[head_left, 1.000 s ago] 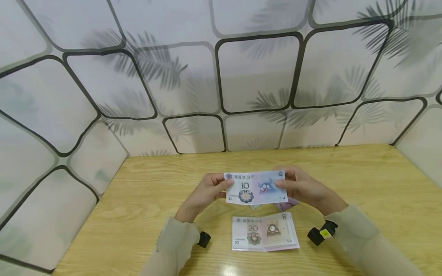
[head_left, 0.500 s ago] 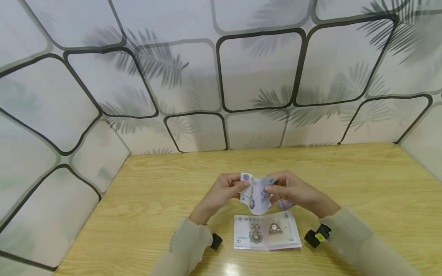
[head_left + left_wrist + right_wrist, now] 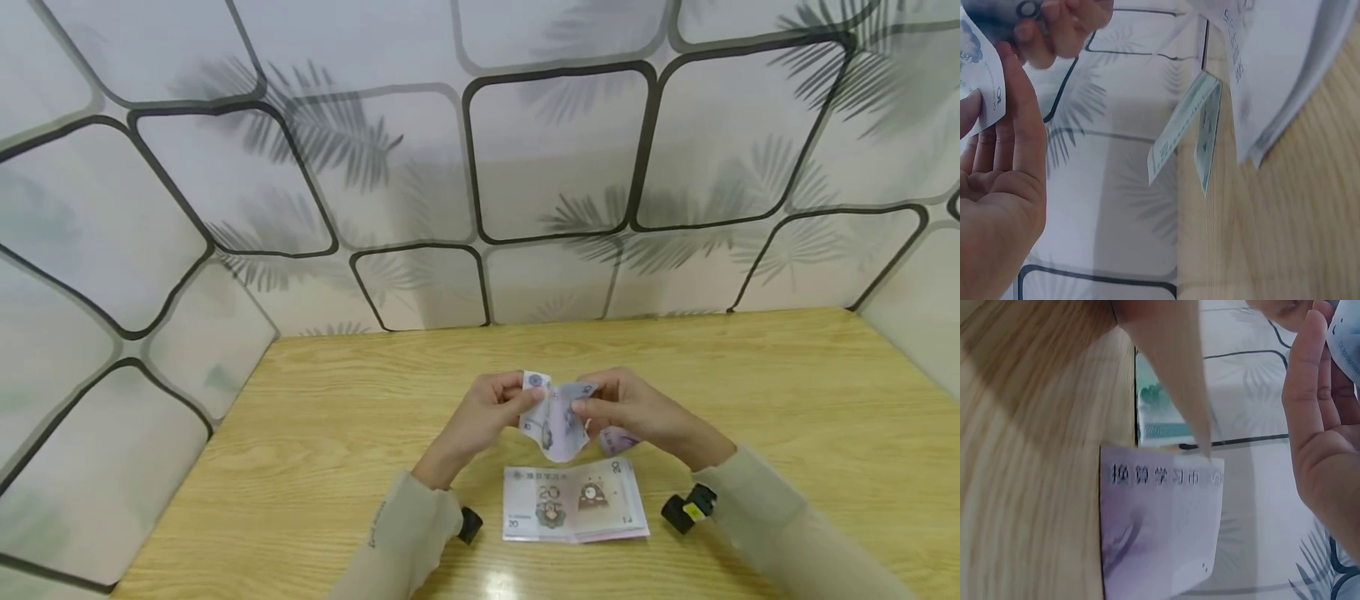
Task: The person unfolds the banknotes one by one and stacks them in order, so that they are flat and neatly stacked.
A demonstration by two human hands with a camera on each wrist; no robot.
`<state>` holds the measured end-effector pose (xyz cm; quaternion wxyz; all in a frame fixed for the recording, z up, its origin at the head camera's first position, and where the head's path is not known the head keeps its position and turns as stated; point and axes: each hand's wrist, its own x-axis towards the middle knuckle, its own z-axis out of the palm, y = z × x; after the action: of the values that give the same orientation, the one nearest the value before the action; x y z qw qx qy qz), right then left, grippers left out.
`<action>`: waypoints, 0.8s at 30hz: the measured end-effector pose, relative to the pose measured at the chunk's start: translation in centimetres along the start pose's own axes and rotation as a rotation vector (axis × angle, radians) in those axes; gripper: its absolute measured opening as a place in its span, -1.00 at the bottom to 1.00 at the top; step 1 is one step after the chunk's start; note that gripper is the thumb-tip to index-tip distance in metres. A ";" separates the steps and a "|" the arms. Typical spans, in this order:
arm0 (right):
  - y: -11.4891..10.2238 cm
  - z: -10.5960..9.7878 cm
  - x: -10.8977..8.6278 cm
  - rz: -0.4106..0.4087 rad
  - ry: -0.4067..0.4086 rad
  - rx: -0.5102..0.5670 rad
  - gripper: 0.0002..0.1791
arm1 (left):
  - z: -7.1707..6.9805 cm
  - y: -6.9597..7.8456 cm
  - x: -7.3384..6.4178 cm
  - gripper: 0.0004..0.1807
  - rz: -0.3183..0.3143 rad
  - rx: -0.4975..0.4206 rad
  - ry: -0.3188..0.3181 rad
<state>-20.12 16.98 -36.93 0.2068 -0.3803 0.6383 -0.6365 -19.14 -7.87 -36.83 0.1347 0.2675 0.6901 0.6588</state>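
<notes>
Your left hand is pinching one end of the 10 play-money note with thumb and fingers, and your right hand is pinching the other end the same way. The note is hanging above the table, its middle sagging in a curve. The stack of notes with a 20 on top is lying nearer to you. A purple note is resting close by your right fingers. A folded green note is sitting half open, but your hands are hiding it in the head view, so I can't be sure exactly where.

If you are pulling too hard, the thin paper could be tearing. If one pinch is slipping, that end could be springing away. If your right hand is dipping, it could be bumping the purple note.
</notes>
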 end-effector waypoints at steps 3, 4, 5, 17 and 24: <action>-0.1 -0.3 -0.3 0.023 0.013 -0.014 -0.74 | -0.6 0.0 -0.4 -0.72 -0.004 0.019 0.036; -0.1 -0.4 -0.5 0.030 0.016 -0.012 -0.74 | -0.8 0.0 -0.5 -0.72 -0.006 0.024 0.045; -0.1 -0.5 -0.7 0.037 0.020 -0.014 -0.73 | -1.0 0.0 -0.6 -0.71 -0.007 0.028 0.051; -0.8 -0.5 -2.6 0.121 0.168 -0.060 -0.73 | -2.1 -0.1 -2.1 -0.69 -0.069 0.043 0.112; -0.9 -0.4 -3.8 0.110 0.183 -0.051 -0.79 | -2.3 -0.3 -2.9 -0.75 -0.114 0.064 0.066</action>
<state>-17.86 20.18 -36.89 0.1722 -0.2901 0.6905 -0.6398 -18.03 -11.35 -37.43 0.1408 0.2100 0.7291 0.6360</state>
